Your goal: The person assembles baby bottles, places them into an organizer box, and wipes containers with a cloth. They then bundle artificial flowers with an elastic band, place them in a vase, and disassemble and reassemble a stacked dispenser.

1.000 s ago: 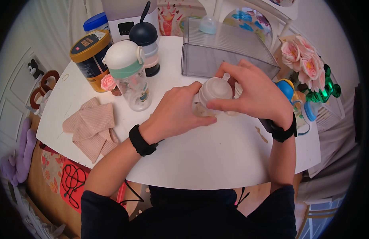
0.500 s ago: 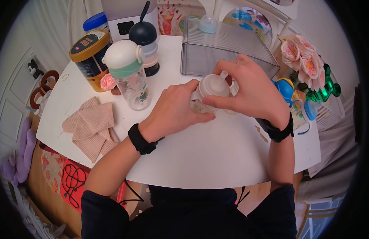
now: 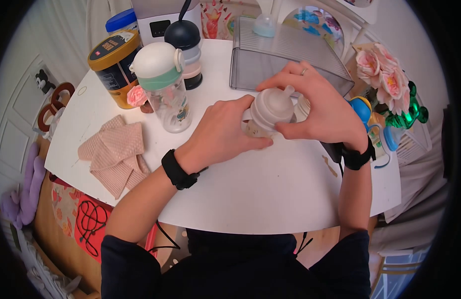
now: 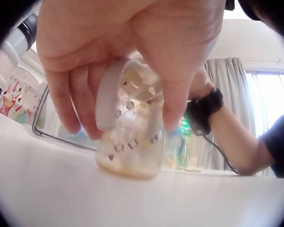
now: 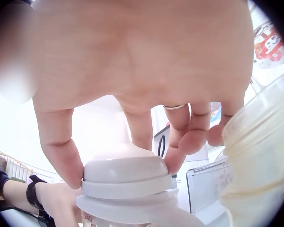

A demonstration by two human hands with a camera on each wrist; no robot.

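Cloth (image 3: 116, 154) lay at left, then the left hand (image 3: 218, 130) was wrapped round the bottle (image 3: 256, 131) mid-table. Its lid (image 3: 270, 108) was already on (no clue how tight, tightening might've remained), the right hand (image 3: 324, 107) pinching it between thumb and fingers.

Right grip (image 5: 142, 66), wearing 1 ring (image 5: 174, 107), pinches white lid (image 5: 125, 177).

head: soft light | left wrist: window (image 4: 270, 100) glare | right wrist: overexposed | corners dark
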